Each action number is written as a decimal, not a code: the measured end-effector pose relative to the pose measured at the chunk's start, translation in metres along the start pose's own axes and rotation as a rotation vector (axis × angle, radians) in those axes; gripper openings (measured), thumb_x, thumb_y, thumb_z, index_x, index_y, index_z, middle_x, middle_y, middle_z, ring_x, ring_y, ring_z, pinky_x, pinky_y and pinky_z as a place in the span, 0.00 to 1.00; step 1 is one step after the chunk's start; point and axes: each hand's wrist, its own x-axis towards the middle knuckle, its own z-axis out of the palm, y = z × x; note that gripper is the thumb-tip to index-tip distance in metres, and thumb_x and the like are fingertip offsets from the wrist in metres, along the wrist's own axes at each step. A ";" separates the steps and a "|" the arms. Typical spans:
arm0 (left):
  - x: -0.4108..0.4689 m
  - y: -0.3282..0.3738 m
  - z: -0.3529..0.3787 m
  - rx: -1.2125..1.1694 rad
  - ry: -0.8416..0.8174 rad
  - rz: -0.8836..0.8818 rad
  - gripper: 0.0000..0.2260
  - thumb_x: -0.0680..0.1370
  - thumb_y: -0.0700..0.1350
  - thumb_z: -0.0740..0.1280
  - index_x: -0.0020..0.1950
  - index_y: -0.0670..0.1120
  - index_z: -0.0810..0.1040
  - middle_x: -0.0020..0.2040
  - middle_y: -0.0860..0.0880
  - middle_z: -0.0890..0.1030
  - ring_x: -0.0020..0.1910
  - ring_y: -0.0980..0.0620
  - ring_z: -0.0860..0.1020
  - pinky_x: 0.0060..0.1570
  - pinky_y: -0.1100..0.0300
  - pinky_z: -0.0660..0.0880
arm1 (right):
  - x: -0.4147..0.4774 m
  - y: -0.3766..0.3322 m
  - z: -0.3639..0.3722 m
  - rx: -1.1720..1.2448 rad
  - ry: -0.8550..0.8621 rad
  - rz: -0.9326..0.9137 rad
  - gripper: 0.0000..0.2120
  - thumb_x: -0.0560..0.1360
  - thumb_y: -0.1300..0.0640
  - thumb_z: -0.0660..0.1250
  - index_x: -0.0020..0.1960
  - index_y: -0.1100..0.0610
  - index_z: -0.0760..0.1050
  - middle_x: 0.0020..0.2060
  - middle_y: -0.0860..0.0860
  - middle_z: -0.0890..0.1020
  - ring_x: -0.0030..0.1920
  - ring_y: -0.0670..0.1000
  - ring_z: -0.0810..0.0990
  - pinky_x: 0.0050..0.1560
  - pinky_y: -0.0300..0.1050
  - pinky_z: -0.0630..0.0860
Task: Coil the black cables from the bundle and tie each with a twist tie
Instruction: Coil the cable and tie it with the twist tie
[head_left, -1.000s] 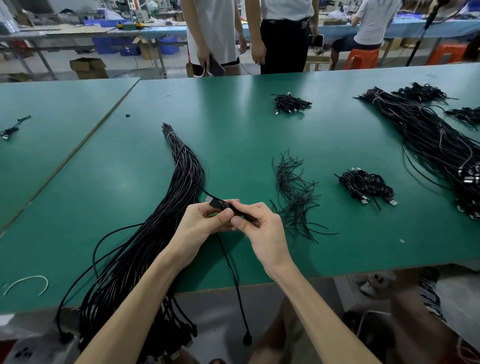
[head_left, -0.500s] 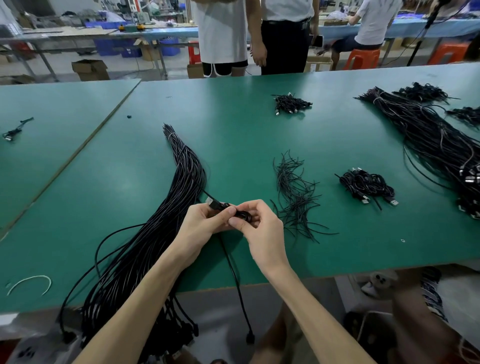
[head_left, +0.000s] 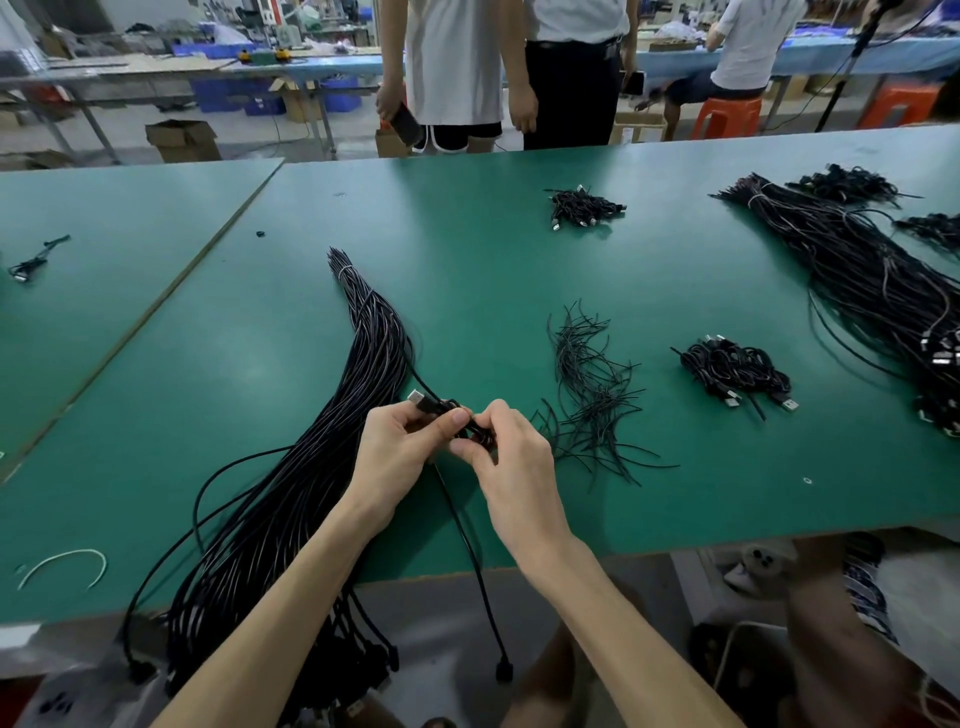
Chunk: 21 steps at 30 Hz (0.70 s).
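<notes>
A long bundle of black cables (head_left: 363, 395) lies across the green table (head_left: 467, 249) and hangs over its near edge. My left hand (head_left: 400, 447) pinches one black cable (head_left: 470, 551) just behind its USB plug (head_left: 418, 400). My right hand (head_left: 506, 452) grips the same cable, curled into small loops between its fingers. The rest of this cable drops off the table edge, its far plug dangling below. A loose pile of black twist ties (head_left: 592, 395) lies just right of my hands. A heap of coiled, tied cables (head_left: 735, 371) sits farther right.
A second large cable bundle (head_left: 878, 291) runs along the right side. Another small pile of coiled cables (head_left: 584, 205) lies at the back. A white tie (head_left: 65, 564) rests near the front left edge. Two people (head_left: 514, 73) stand behind the table.
My right hand has drawn closer to the left, wrapping more of the cable into a tighter coil. The dangling cable end has shifted slightly. The people behind moved a little.
</notes>
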 end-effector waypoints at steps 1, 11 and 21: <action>0.001 -0.001 -0.001 0.012 0.005 -0.003 0.12 0.74 0.52 0.76 0.42 0.43 0.87 0.31 0.47 0.80 0.30 0.51 0.73 0.31 0.60 0.70 | -0.001 -0.001 0.000 -0.041 -0.003 -0.023 0.12 0.80 0.50 0.71 0.49 0.52 0.68 0.46 0.48 0.77 0.43 0.49 0.75 0.43 0.43 0.73; 0.003 0.002 -0.002 -0.165 -0.110 -0.092 0.09 0.73 0.45 0.77 0.44 0.39 0.86 0.40 0.37 0.84 0.35 0.47 0.82 0.38 0.59 0.81 | 0.001 -0.001 -0.004 0.044 -0.024 0.029 0.12 0.80 0.54 0.71 0.44 0.55 0.70 0.42 0.50 0.77 0.41 0.50 0.75 0.42 0.43 0.74; 0.007 0.000 -0.003 -0.117 -0.113 -0.049 0.07 0.75 0.46 0.77 0.46 0.42 0.87 0.41 0.41 0.86 0.38 0.47 0.83 0.39 0.59 0.81 | 0.003 0.000 -0.006 0.078 -0.073 0.087 0.08 0.78 0.53 0.74 0.49 0.54 0.76 0.46 0.47 0.80 0.42 0.43 0.75 0.43 0.37 0.69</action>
